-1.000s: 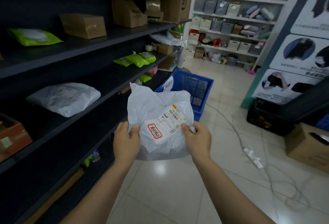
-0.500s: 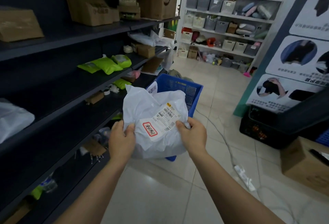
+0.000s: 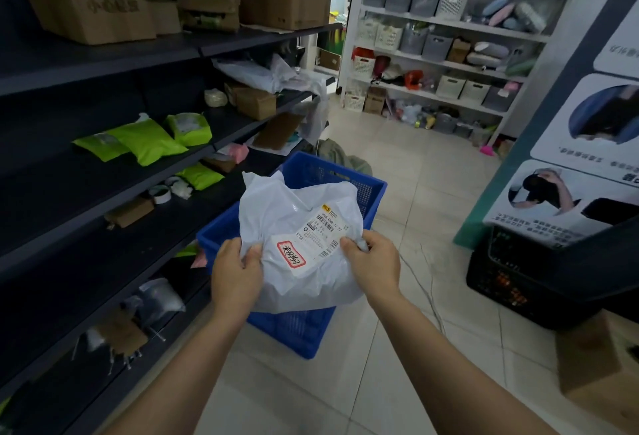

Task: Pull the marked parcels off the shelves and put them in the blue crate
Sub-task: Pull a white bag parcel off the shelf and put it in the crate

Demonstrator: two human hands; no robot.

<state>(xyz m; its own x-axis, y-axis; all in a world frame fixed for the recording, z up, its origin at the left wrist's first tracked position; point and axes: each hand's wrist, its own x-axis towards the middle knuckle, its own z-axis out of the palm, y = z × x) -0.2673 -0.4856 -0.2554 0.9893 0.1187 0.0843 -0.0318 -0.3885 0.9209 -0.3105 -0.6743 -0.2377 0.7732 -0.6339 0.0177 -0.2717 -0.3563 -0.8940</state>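
Dark shelving (image 3: 103, 192) runs along the left, holding boxes and green pouches. A blue crate (image 3: 375, 192) sits on the tiled floor just beside it. Held above the crate's near end is a white plastic parcel (image 3: 297, 227) bearing a red-bordered sticker (image 3: 291, 253). The left hand (image 3: 235, 279) and right hand (image 3: 375, 267) each pinch one of its side edges, fingers curled.

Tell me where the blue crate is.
The crate sits on the floor at the centre of the head view, beside the shelves on the left, partly hidden behind the held parcel.
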